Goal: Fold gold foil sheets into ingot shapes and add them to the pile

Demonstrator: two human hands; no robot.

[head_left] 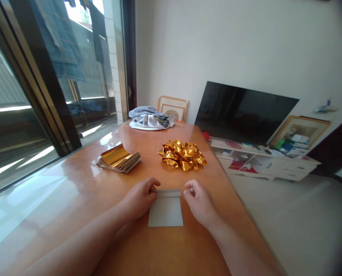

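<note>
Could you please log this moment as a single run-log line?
left hand: pinching folded top edge of grey sheet | right hand: pinching same edge | sheet flat on table | gold foil stack, crumpled gold pile behind

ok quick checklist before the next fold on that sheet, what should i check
1. Sheet lying flat on the table: ok, with a narrow strip at its far edge already folded over.
2. Left hand on the far left corner: ok, fingertips pinch the fold there.
3. Right hand on the far right corner: cannot tell, its fingertips are at the corner but contact is unclear.
4. Fold running straight across: ok, the strip looks even from corner to corner.
5. Stack of gold sheets apart from the work: ok.
6. Crumpled gold pile apart from the sheet: ok.
</note>
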